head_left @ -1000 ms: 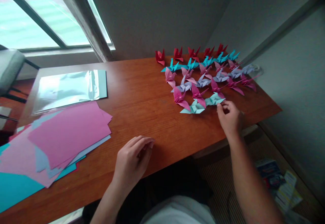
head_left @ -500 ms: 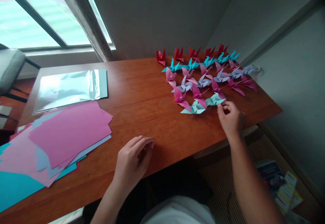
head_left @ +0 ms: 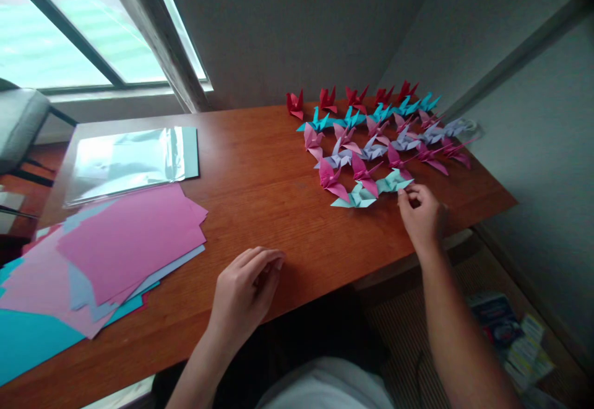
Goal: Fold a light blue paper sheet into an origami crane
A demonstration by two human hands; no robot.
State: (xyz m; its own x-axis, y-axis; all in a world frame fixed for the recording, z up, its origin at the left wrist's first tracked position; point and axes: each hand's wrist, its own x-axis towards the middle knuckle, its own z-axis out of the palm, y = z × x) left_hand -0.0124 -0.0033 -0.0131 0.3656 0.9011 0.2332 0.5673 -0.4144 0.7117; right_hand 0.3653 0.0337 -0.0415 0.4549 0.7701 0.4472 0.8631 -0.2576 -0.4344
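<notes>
My right hand [head_left: 421,214] pinches the near tip of a mint-green paper crane [head_left: 393,181] between thumb and fingers, at the right end of the front row. A second mint crane [head_left: 359,196] sits just left of it. Behind them stand rows of folded cranes: magenta [head_left: 330,177], lavender [head_left: 338,155], light pink [head_left: 313,140], turquoise [head_left: 316,120] and red [head_left: 295,104]. My left hand [head_left: 248,282] rests near the table's front edge, fingers curled together with the thumb, and nothing shows in them.
Loose coloured paper sheets [head_left: 134,242] lie fanned on the table's left, with a clear plastic packet [head_left: 125,164] behind them. The wooden table [head_left: 250,192] meets a wall at the back. A grey chair [head_left: 21,124] stands at far left; books [head_left: 496,319] lie low at right.
Both hands and the cranes hold nearly the same places. The whole view has shifted very slightly.
</notes>
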